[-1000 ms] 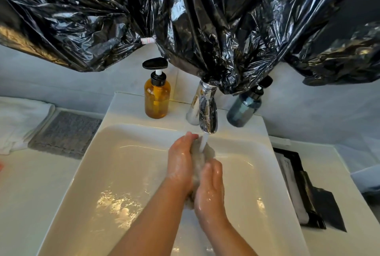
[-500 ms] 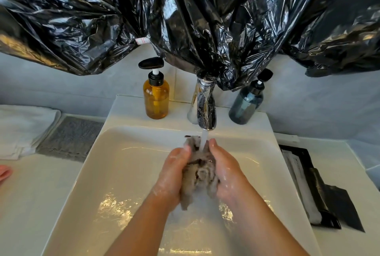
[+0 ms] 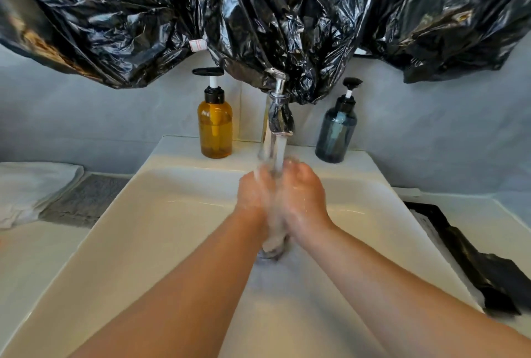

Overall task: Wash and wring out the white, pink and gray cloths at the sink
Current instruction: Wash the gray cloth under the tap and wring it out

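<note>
My left hand [image 3: 254, 193] and my right hand [image 3: 303, 198] are pressed together over the white sink [image 3: 149, 231], under the running water from the chrome tap [image 3: 280, 116]. They squeeze a wet gray cloth [image 3: 274, 241] between them. Only its lower end shows below my palms, and it is blurred. A folded white cloth [image 3: 31, 191] lies on the counter at the far left, with another gray cloth [image 3: 83, 199] beside it. No pink cloth shows in this frame.
An amber pump bottle [image 3: 215, 124] stands left of the tap and a dark blue pump bottle [image 3: 337, 130] right of it. Black plastic sheeting [image 3: 258, 12] hangs over the wall above. A black object [image 3: 471, 257] lies on the counter right of the sink.
My hands have closed together around the cloth, hiding most of it. The camera has tilted up a little, so the tap handle now shows.
</note>
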`<act>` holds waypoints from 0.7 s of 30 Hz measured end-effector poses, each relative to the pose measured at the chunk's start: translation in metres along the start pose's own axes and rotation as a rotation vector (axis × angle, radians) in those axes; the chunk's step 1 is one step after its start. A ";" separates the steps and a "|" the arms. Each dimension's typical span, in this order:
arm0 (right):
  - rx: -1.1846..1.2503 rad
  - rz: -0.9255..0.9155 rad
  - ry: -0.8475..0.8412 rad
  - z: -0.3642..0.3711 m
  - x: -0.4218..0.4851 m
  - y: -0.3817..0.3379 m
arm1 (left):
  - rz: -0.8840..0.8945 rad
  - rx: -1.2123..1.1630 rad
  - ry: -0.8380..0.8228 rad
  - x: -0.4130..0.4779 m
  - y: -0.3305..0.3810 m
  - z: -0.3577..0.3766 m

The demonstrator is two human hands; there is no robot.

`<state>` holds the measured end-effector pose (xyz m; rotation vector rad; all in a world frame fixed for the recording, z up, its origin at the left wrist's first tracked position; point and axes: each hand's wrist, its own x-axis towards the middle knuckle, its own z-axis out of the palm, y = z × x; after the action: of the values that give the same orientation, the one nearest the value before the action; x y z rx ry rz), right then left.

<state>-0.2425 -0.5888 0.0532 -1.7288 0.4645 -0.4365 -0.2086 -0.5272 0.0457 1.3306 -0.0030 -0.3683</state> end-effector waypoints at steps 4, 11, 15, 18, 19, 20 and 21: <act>0.134 0.101 -0.029 -0.011 0.018 -0.005 | -0.018 0.039 -0.060 -0.017 0.011 0.002; 0.060 0.006 -0.412 -0.035 -0.001 0.008 | 0.025 -0.087 -0.090 -0.036 0.029 -0.022; -0.018 -0.004 -0.522 -0.036 -0.007 0.012 | -0.007 -0.256 -0.060 -0.032 0.026 -0.021; 0.129 0.027 -0.589 -0.037 0.004 0.020 | -0.023 -0.355 -0.037 -0.027 0.023 -0.019; 0.185 0.046 -0.590 -0.035 0.003 0.021 | -0.010 -0.381 -0.027 -0.022 0.020 -0.020; 0.217 0.045 -0.575 -0.028 0.005 0.024 | 0.008 -0.376 -0.019 -0.017 0.017 -0.021; 0.241 0.066 -0.527 -0.022 0.002 0.025 | 0.029 -0.343 0.001 -0.015 0.015 -0.019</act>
<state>-0.2542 -0.6124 0.0335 -1.5132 0.0819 0.0199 -0.2150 -0.5018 0.0583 0.9908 0.0400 -0.3273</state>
